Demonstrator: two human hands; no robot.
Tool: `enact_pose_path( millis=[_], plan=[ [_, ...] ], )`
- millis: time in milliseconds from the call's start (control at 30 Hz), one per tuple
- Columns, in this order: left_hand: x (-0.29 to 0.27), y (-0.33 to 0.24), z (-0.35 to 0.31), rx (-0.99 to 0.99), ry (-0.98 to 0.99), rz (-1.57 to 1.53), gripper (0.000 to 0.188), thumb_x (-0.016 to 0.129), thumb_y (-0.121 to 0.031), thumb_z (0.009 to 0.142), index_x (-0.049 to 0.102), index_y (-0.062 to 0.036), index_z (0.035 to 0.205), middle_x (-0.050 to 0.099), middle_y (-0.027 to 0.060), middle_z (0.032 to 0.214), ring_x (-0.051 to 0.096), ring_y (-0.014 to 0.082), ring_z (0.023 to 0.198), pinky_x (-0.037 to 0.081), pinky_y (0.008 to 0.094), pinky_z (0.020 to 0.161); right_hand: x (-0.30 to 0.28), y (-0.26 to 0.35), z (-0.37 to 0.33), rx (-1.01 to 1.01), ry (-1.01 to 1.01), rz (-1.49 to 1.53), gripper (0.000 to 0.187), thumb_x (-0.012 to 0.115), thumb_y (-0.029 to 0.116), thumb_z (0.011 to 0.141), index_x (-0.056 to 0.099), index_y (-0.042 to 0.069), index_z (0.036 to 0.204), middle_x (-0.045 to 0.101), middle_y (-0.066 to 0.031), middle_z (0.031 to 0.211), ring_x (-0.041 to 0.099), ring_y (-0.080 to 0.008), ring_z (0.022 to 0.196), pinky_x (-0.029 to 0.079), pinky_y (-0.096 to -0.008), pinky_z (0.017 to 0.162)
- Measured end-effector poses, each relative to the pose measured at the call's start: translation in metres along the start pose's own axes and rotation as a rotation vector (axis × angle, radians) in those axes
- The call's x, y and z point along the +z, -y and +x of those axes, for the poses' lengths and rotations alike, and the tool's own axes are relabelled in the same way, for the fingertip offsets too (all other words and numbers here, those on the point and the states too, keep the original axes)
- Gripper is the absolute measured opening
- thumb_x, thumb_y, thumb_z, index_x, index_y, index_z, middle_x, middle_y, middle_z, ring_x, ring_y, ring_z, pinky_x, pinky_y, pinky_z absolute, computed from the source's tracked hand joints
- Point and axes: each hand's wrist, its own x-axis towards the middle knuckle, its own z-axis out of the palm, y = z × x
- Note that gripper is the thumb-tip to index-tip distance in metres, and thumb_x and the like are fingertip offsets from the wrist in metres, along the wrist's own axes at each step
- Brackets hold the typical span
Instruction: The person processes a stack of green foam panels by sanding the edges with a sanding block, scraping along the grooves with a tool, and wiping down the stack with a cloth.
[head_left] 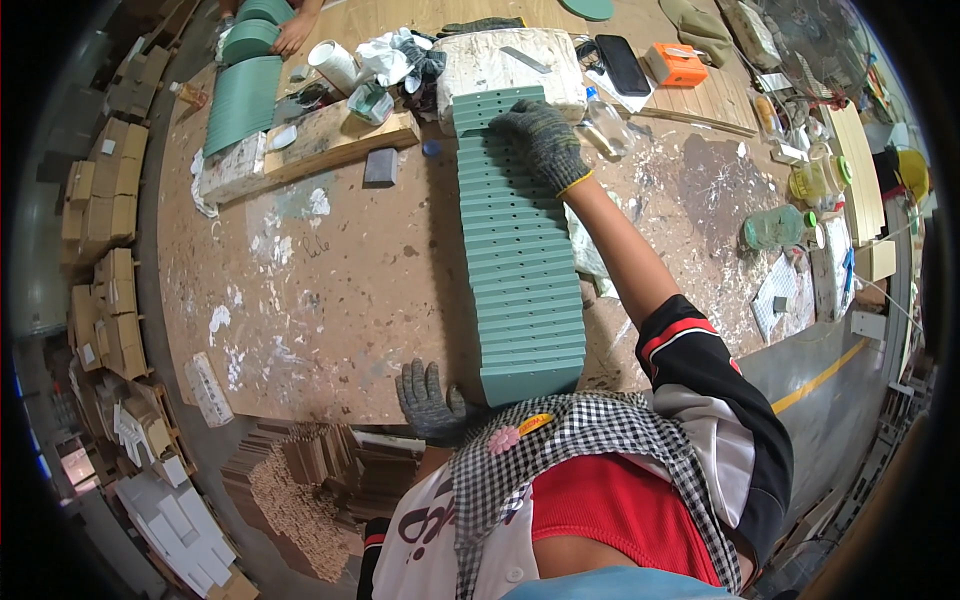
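Observation:
A long row of overlapping green boards [520,270] runs from the table's near edge to a paint-stained white block at the back, and small dark holes dot the boards. My right hand [547,150], in a dark grey knit glove with a yellow cuff, reaches to the far end of the row. Its fingers are bent over the boards there and grip at their edge; the fingertips are partly hidden. My left hand [430,398], gloved too, lies at the table's near edge, left of the row's near end. Its fingers are spread and hold nothing.
The white block [490,65] carries a metal strip. A phone [622,65], an orange box [676,64] and bottles [775,228] lie to the right. A wooden beam [340,140] and more green pieces [243,100] stand back left, where another person's hand [293,35] works.

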Motion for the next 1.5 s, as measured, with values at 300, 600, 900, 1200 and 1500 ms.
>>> enact_pose_path(
  millis=[300,600,900,1200,1500],
  plan=[
    [-0.002,-0.001,0.001,-0.009,0.015,-0.005,0.046,0.058,-0.031,0.092,0.062,0.0002,0.126,0.057,0.0264,0.138,0.052,0.0462,0.131,0.035,0.0626,0.114,-0.001,0.004,0.001,0.002,0.014,-0.009,0.023,0.067,0.015,0.085,0.077,0.017,0.105,0.069,-0.0149,0.096,0.066,-0.0369,0.096,0.052,-0.0464,0.087],
    [0.000,0.002,-0.002,-0.012,0.053,0.008,0.048,0.058,-0.030,0.091,0.061,0.0001,0.127,0.056,0.0267,0.138,0.051,0.0461,0.132,0.035,0.0629,0.114,0.000,0.004,-0.001,0.009,-0.029,-0.026,0.022,0.067,0.016,0.085,0.077,0.017,0.105,0.069,-0.0158,0.097,0.067,-0.0367,0.095,0.053,-0.0468,0.085],
    [0.000,0.002,-0.002,-0.007,0.029,0.005,0.047,0.057,-0.031,0.092,0.061,-0.0007,0.128,0.056,0.0257,0.140,0.051,0.0456,0.132,0.035,0.0629,0.114,-0.002,0.006,0.000,0.000,-0.021,-0.048,0.026,0.066,0.015,0.085,0.076,0.017,0.109,0.067,-0.0172,0.096,0.066,-0.0377,0.095,0.052,-0.0466,0.086],
    [0.003,0.004,-0.004,-0.007,0.020,-0.005,0.049,0.059,-0.030,0.089,0.063,0.0004,0.127,0.056,0.0263,0.140,0.051,0.0457,0.133,0.034,0.0622,0.115,-0.008,0.008,0.004,-0.020,0.057,-0.086,0.028,0.065,0.014,0.086,0.076,0.018,0.110,0.068,-0.0170,0.100,0.066,-0.0372,0.095,0.053,-0.0460,0.087],
    [0.000,0.001,-0.002,-0.006,0.025,0.005,0.048,0.059,-0.030,0.091,0.062,0.0008,0.127,0.056,0.0259,0.139,0.051,0.0460,0.133,0.035,0.0618,0.115,-0.005,0.003,0.001,-0.026,0.028,-0.045,0.027,0.066,0.014,0.085,0.076,0.017,0.110,0.067,-0.0163,0.099,0.065,-0.0359,0.096,0.052,-0.0446,0.085]
  ],
)
